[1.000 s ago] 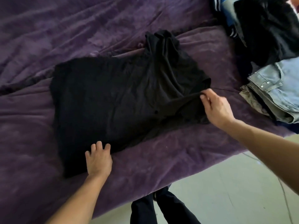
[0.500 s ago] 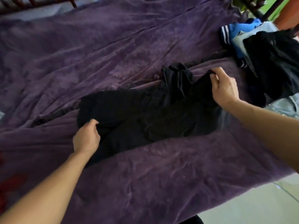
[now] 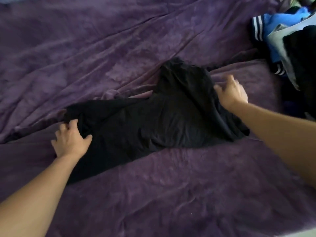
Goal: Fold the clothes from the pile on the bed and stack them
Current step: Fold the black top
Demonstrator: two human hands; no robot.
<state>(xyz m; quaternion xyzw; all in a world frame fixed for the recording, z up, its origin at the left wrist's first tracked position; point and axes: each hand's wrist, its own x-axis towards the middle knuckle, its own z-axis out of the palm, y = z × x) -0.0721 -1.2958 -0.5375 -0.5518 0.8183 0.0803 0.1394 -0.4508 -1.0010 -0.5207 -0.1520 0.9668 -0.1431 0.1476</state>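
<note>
Folded over now, garment (image 3: pixel 153 124) lies flat; left hand (image 3: pixel 71 139) grips its left end, right hand (image 3: pixel 230 93) blurred, grip unclear.

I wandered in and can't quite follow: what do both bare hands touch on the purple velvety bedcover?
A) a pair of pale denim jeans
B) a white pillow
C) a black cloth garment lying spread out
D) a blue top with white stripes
C: the left hand touches one end of the black cloth garment and the right hand the other end; the blue top with white stripes lies apart at the far right.
</note>
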